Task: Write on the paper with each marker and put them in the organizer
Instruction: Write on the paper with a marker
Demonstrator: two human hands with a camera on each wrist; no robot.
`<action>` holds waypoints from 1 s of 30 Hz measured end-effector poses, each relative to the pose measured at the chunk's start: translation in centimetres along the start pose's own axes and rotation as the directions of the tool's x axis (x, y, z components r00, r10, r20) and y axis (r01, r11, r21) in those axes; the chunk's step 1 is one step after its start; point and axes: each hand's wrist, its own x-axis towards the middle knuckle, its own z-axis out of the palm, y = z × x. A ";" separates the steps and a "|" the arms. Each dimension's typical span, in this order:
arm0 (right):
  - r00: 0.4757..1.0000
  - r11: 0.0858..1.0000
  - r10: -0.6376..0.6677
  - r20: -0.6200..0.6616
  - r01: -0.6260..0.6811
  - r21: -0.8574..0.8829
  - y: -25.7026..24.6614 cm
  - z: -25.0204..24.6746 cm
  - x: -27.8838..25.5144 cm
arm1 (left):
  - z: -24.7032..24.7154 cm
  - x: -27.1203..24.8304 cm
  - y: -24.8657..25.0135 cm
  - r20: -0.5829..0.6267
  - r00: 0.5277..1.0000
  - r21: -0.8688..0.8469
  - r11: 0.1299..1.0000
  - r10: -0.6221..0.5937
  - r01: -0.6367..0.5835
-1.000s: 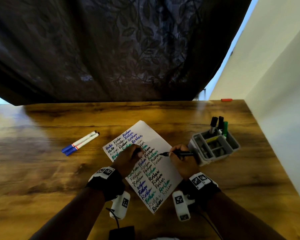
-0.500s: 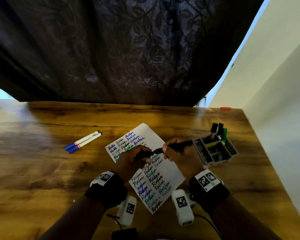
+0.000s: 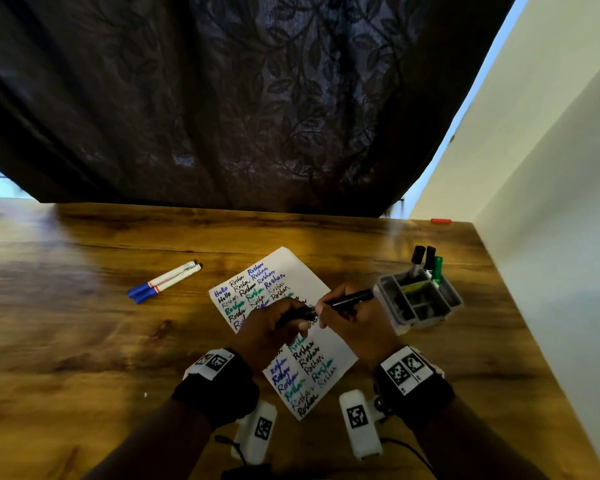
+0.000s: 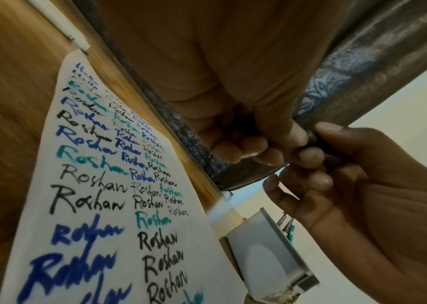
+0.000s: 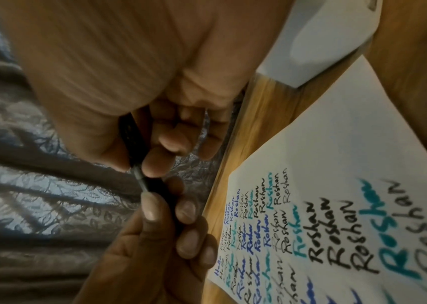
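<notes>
Black marker [image 3: 347, 301], slim and dark, capped between both hands.

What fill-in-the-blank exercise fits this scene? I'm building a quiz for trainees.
1. Both hands hold the black marker above the ____.
2. The two blue-capped markers lie on the ____.
3. The organizer holds ____ upright markers.
4. The organizer stands to the ____ of the paper.

Missing: paper; table; three; right

The black marker's [image 3: 347, 301] tip is hidden between both hands' fingers [image 3: 293, 318]; whether capped, unclear.
</notes>
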 end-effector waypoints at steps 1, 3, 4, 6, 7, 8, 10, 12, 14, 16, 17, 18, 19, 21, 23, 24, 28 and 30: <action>1.000 1.000 -0.008 0.007 0.008 -0.021 -0.2 -0.1 -0.1 | 0.1 0.0 0.4 0.002 1.000 0.002 1.000 0.003 -0.003; 1.000 1.000 -0.019 0.013 0.019 -0.013 -0.4 -0.4 -0.1 | 0.3 0.0 0.8 -0.006 1.000 0.000 1.000 -0.003 0.003; 1.000 1.000 -0.019 0.017 0.018 0.021 -0.6 -0.7 0.0 | 0.4 0.1 1.0 -0.014 1.000 -0.001 1.000 0.003 -0.003; 1.000 0.993 -0.010 0.013 0.008 0.119 -0.6 -1.0 0.2 | 0.6 0.5 1.1 -0.042 0.998 0.015 0.999 0.046 -0.046; 1.000 0.986 -0.007 -0.002 0.007 0.165 -0.6 -1.2 0.2 | 0.7 0.7 1.3 -0.057 0.996 0.043 0.997 0.073 -0.071; 1.000 0.981 -0.006 -0.026 0.011 0.194 -0.5 -1.4 0.1 | 0.8 1.0 1.5 -0.069 0.992 0.080 0.992 0.102 -0.096; 0.997 0.977 -0.019 -0.073 0.034 0.211 -0.5 -1.4 0.0 | 1.0 1.4 2.1 -0.105 0.977 0.145 0.975 0.185 -0.169; 0.992 0.976 -0.039 -0.117 0.063 0.208 -1.0 -1.5 0.0 | 1.3 1.9 2.9 -0.145 0.942 0.200 0.942 0.301 -0.270; 0.988 0.973 -0.038 -0.148 0.070 0.221 -1.7 -1.8 0.2 | 1.6 2.3 3.6 -0.174 0.903 0.227 0.908 0.393 -0.352; 0.988 0.967 -0.027 -0.152 0.064 0.245 -2.3 -2.4 0.4 | 1.6 2.6 4.2 -0.192 0.878 0.231 0.890 0.438 -0.393; 0.988 0.966 -0.024 -0.151 0.062 0.252 -2.4 -2.7 0.5 | 1.6 2.7 4.5 -0.192 0.871 0.232 0.883 0.452 -0.407; 0.988 0.964 -0.018 -0.154 0.058 0.258 -2.5 -2.9 0.5 | 1.6 2.9 4.8 -0.189 0.869 0.228 0.881 0.458 -0.415; 0.986 0.962 -0.010 -0.164 0.054 0.266 -2.4 -3.0 0.6 | 1.6 3.0 5.1 -0.186 0.869 0.219 0.881 0.459 -0.419; 0.979 0.953 0.024 -0.201 0.038 0.299 -2.1 -3.0 0.6 | 1.8 3.2 5.7 -0.197 0.852 0.230 0.868 0.484 -0.440; 0.972 0.936 0.060 -0.225 0.024 0.351 -1.9 -3.0 0.6 | 2.2 3.4 6.0 -0.216 0.836 0.260 0.855 0.505 -0.449; 0.971 0.928 0.078 -0.226 0.012 0.372 -2.0 -3.1 0.5 | 2.4 3.6 6.0 -0.215 0.839 0.267 0.856 0.500 -0.442; 0.985 0.940 0.096 -0.144 -0.042 0.338 -2.7 -4.5 0.4 | 2.2 4.1 5.7 -0.171 0.869 0.262 0.872 0.464 -0.414; 0.989 0.945 0.114 -0.098 -0.078 0.319 -2.6 -5.6 0.3 | 2.1 4.1 5.8 -0.160 0.888 0.254 0.887 0.431 -0.385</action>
